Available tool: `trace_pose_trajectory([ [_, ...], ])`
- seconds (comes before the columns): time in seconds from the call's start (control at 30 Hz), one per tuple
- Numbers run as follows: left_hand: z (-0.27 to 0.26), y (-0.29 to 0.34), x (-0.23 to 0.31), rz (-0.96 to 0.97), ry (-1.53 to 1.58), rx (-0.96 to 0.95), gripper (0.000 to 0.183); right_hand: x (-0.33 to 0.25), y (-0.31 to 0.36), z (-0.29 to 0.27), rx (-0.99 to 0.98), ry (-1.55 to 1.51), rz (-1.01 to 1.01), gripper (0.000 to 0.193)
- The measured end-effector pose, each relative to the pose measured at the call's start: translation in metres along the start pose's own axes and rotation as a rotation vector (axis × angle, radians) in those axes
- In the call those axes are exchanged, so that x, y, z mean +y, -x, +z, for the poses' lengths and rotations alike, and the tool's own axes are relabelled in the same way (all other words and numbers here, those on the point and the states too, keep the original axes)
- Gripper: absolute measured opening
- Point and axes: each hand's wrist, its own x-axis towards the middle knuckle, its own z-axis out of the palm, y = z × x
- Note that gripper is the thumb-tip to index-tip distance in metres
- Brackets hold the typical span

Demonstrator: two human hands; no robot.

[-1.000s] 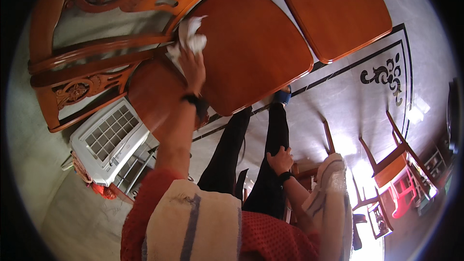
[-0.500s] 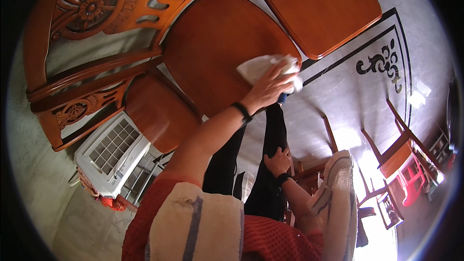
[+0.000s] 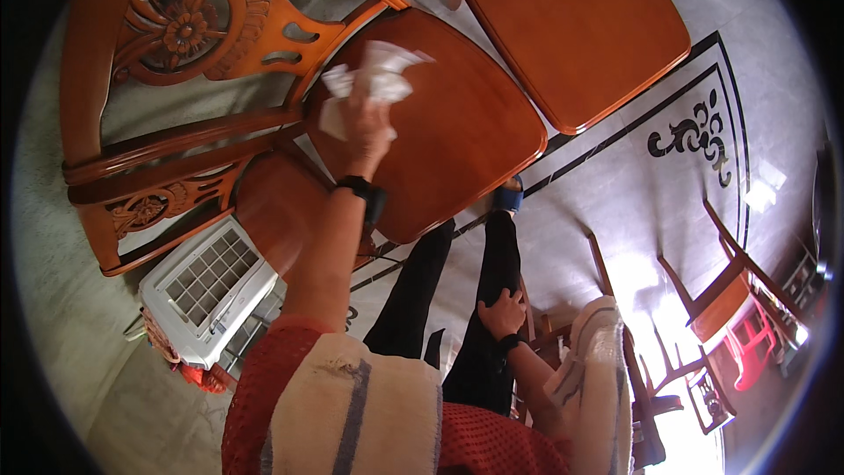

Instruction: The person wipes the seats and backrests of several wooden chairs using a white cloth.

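Note:
A white cloth (image 3: 387, 79), smeared by motion, is bunched under my left hand (image 3: 367, 127) on the brown wooden seat (image 3: 448, 132) of a carved chair. The cloth lies near the seat's back edge, close to the carved backrest (image 3: 185, 31). My left fingers are partly hidden by the cloth and blur, but they press on it. My right hand (image 3: 503, 313) rests on the knee of my black trousers (image 3: 497, 255), its fingers spread and holding nothing. A cream towel with dark stripes (image 3: 352, 405) hangs over my shoulders.
Another wooden seat (image 3: 571, 26) stands close at the upper right, and a lower chair seat (image 3: 280, 202) at the left. Below that is a white box with a grid panel (image 3: 211, 277). Chairs (image 3: 721, 299) and a pink plastic stool (image 3: 754, 343) stand to the right.
My left hand has swept the cloth from the seat's front right edge to its back left part. My right hand stays on the knee. The view has shifted slightly.

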Motion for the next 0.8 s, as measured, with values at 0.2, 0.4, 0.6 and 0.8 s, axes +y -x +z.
trace_pose_trajectory([
  [0.2, 0.021, -0.040, -0.095, -0.676, -0.106, 0.051, 0.048, -0.003, -0.002, -0.005, -0.009, -0.010, 0.017, 0.062],
  [0.4, 0.084, -0.124, 0.026, 0.054, -0.343, 0.399, 0.030, 0.000, -0.009, -0.015, 0.007, 0.024, -0.027, 0.063],
  [0.6, 0.058, -0.081, 0.060, 0.317, -0.076, 0.068, 0.030, -0.007, -0.009, -0.018, -0.023, 0.029, 0.009, 0.062],
  [0.8, -0.012, -0.125, 0.044, 0.180, 0.206, 0.421, 0.038, -0.005, -0.018, -0.014, -0.004, 0.071, -0.025, 0.063],
])
